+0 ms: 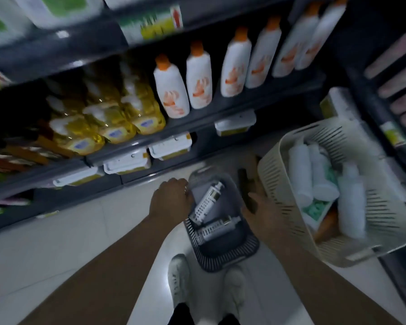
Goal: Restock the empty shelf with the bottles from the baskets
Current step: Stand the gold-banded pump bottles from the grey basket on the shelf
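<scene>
A dark grey basket (230,256) is held over the floor between both hands. My left hand (171,200) grips its left rim and my right hand (258,202) grips its right rim. Two white pump bottles lie inside: one (208,201) tilted upright, the other (218,227) lying below it. A cream basket (291,207) to the right holds several white bottles (299,170) and a green-patterned pack. White bottles with orange caps (171,90) stand in a row on the shelf above.
Yellow refill packs (108,120) fill the shelf's left part. Price tag holders (171,146) hang along the shelf edge (197,126). The bottom shelf lies in shadow. White floor tiles (56,231) spread below, with my white shoes (179,277) under the grey basket. A dark rack (384,113) stands right.
</scene>
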Action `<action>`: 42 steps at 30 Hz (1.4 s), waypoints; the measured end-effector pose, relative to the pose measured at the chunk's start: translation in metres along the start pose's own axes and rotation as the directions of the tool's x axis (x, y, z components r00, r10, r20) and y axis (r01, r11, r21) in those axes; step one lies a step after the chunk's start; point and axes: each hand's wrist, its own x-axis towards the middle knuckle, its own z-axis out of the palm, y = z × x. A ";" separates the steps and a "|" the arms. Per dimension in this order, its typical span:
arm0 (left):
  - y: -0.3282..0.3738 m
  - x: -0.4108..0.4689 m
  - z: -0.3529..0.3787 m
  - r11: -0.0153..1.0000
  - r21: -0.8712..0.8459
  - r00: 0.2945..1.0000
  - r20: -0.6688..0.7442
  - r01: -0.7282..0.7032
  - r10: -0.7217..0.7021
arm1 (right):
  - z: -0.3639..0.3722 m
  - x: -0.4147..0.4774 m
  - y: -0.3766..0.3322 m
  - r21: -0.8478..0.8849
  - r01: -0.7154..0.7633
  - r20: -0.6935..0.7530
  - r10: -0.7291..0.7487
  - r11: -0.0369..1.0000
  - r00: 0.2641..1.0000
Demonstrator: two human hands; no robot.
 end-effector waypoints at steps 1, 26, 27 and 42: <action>-0.007 0.011 0.020 1.000 -0.017 1.000 0.013 0.006 -0.005 | 0.017 0.011 0.012 0.025 -0.026 0.001 0.026 0.999 1.000; -0.123 0.218 0.398 0.984 -0.109 0.944 0.315 0.142 -0.102 | 0.314 0.183 0.228 0.179 -0.268 -0.080 0.286 0.947 0.955; -0.124 0.220 0.403 0.986 -0.101 0.944 0.315 0.134 -0.097 | 0.317 0.185 0.229 0.175 -0.257 -0.105 0.278 0.950 0.955; -0.117 0.184 0.331 0.909 -0.397 0.968 0.251 0.126 -0.024 | 0.362 0.196 0.227 0.262 -0.476 0.028 0.486 0.840 0.873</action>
